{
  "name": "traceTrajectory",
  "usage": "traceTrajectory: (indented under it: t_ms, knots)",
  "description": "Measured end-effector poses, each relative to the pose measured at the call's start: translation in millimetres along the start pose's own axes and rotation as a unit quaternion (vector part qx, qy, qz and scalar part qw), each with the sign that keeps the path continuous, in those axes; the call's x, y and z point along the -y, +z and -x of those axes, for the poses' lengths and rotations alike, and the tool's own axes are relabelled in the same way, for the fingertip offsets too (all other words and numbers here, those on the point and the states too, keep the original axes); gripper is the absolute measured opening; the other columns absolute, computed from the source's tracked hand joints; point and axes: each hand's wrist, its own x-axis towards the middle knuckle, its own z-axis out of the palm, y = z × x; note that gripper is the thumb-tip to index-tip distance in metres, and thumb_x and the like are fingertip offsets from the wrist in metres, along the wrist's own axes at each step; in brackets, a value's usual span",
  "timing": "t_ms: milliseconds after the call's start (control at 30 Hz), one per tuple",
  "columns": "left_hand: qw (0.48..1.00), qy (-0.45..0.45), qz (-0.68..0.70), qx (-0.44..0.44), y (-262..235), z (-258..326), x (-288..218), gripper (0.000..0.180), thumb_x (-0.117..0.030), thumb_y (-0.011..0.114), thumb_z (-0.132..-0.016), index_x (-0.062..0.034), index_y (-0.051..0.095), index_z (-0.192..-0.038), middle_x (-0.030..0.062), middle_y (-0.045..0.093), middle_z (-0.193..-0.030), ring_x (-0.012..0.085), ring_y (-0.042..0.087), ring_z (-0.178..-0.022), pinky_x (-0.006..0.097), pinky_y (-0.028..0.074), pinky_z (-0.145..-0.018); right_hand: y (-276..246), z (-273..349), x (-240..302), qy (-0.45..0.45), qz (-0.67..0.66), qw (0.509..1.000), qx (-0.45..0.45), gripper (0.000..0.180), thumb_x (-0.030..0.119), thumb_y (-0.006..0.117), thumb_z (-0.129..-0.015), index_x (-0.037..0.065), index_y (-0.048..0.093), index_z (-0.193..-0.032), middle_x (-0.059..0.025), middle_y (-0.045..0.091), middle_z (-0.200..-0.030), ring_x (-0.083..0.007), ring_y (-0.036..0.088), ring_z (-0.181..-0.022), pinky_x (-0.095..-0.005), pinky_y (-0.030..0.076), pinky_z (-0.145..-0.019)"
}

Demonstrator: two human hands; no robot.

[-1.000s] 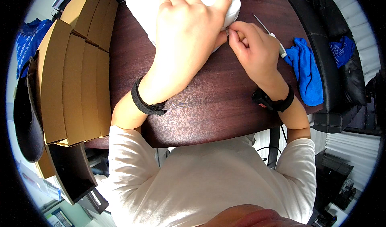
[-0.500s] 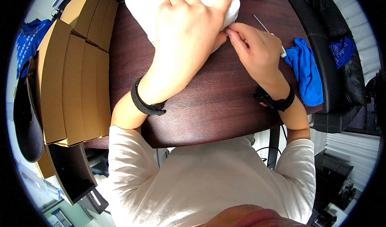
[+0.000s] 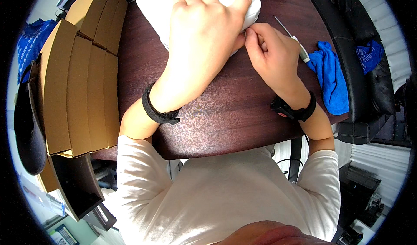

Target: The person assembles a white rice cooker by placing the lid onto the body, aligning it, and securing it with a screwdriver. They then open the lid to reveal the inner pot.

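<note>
A white rounded object (image 3: 153, 6) with a scalloped right side lies at the table's far side; its kind is unclear. My left hand (image 3: 206, 28) is spread over it and grips it, fingers on top and a digit at its lower right edge. Close by, my right hand (image 3: 274, 49) is closed in a pinch against that same edge. Whatever its fingertips hold is too small or hidden to make out. Just right of this hand lies a screwdriver (image 3: 302, 52) with a pale handle and thin metal shaft, untouched.
A blue cloth (image 3: 331, 80) lies at the table's right edge, against the screwdriver handle. Brown cardboard boxes (image 3: 80, 93) stand in a row along the left. A black sofa (image 3: 347, 49) is beyond the right edge of the dark wooden table (image 3: 208, 123).
My right hand has shifted slightly and its fingers have curled further in, uncovering more of the screwdriver handle. The left hand and white object have barely moved.
</note>
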Motion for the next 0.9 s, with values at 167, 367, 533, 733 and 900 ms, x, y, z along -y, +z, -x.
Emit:
traceTrajectory:
  t_ms: [167, 367, 533, 733, 900]
  knots:
    - [1.000, 0.004, -0.007, -0.021, 1, 0, 0, 0.071, -0.047, 0.079, -0.067, -0.0345, 0.056, -0.133, 0.0126, 0.060, -0.083, 0.0265, 0.067, -0.075, 0.034, 0.054, -0.063, -2, 0, 1, 0.016, 0.006, 1.000, 0.011, 0.010, 0.013, 0.072, -0.084, 0.009, 0.063, -0.087, -0.0074, 0.067, -0.072, -0.0260, 0.065, -0.055, -0.0357, 0.049, -0.049]
    - [1.000, 0.000, 0.006, 0.001, -1, 0, 0, 0.072, -0.046, 0.080, -0.065, -0.0345, 0.055, -0.132, 0.0115, 0.059, -0.081, 0.0257, 0.067, -0.074, 0.034, 0.054, -0.061, -1, 4, -2, 0.001, -0.015, 1.000, -0.015, 0.011, 0.011, 0.073, -0.084, 0.008, 0.065, -0.092, -0.0077, 0.068, -0.074, -0.0249, 0.067, -0.058, -0.0342, 0.051, -0.051]
    - [1.000, -0.006, 0.007, 0.005, -1, 0, -1, 0.071, -0.046, 0.080, -0.065, -0.0342, 0.056, -0.131, 0.0111, 0.058, -0.081, 0.0259, 0.067, -0.074, 0.034, 0.054, -0.061, 0, 4, -5, -0.048, 0.011, 0.998, -0.026, 0.012, 0.010, 0.074, -0.083, 0.008, 0.066, -0.091, -0.0075, 0.068, -0.074, -0.0245, 0.067, -0.060, -0.0336, 0.052, -0.052]
    - [1.000, 0.000, 0.007, -0.012, -1, 0, 1, 0.071, -0.045, 0.080, -0.065, -0.0334, 0.056, -0.131, 0.0119, 0.059, -0.082, 0.0270, 0.067, -0.075, 0.035, 0.054, -0.062, -4, 2, -2, -0.035, 0.020, 0.999, -0.010, 0.010, 0.010, 0.074, -0.083, 0.008, 0.066, -0.089, -0.0077, 0.067, -0.070, -0.0247, 0.067, -0.059, -0.0338, 0.050, -0.051]
    - [1.000, -0.003, 0.011, 0.001, -2, 0, 0, 0.072, -0.044, 0.080, -0.065, -0.0330, 0.056, -0.132, 0.0122, 0.059, -0.082, 0.0272, 0.067, -0.076, 0.035, 0.054, -0.063, -1, 4, 7, 0.153, -0.118, 0.981, 0.032, 0.007, 0.010, 0.070, -0.087, 0.005, 0.065, -0.087, -0.0088, 0.064, -0.065, -0.0212, 0.064, -0.053, -0.0307, 0.046, -0.050]
